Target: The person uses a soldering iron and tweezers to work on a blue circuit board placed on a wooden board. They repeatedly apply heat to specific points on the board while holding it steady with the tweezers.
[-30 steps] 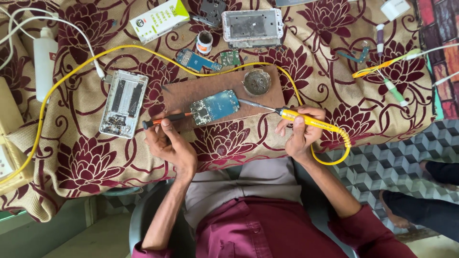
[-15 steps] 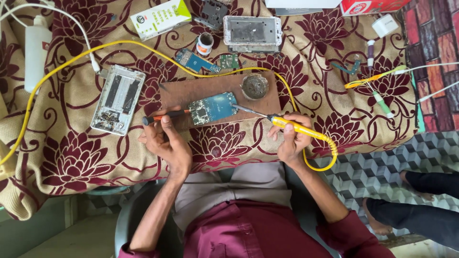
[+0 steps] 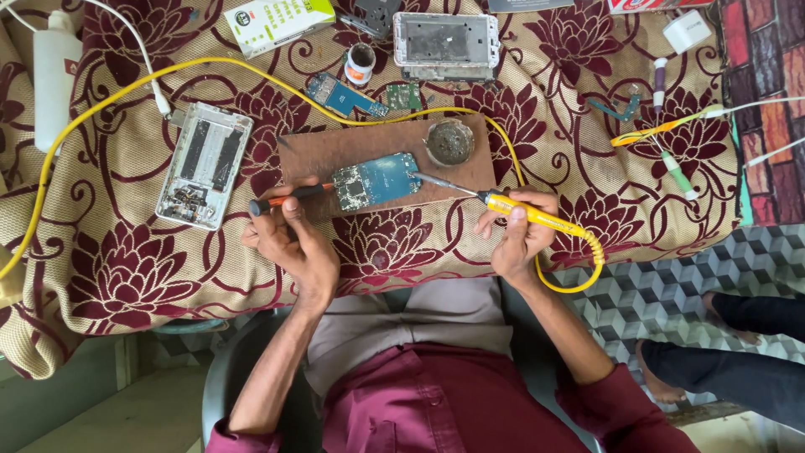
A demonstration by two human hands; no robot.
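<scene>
A blue phone circuit board (image 3: 376, 179) lies on a brown wooden board (image 3: 335, 151) on the flowered cloth. My left hand (image 3: 289, 239) grips a thin orange-and-black tool (image 3: 285, 198) whose tip rests against the left end of the circuit board. My right hand (image 3: 513, 231) holds a yellow soldering iron (image 3: 537, 216); its metal tip (image 3: 432, 180) touches the right end of the circuit board. The iron's yellow cord (image 3: 587, 260) loops under my right hand.
A round dark tin (image 3: 449, 141) sits on the wooden board's right corner. An opened white phone frame (image 3: 204, 164) lies to the left, another frame (image 3: 444, 44) at the top. Small boards, a little jar (image 3: 360, 63), a white bottle (image 3: 55, 80) and pens (image 3: 675, 172) are scattered about.
The view has shifted a little, so the table sits slightly further left in frame. Both hands stay on their tools at the circuit board, the iron's tip still at its right end.
</scene>
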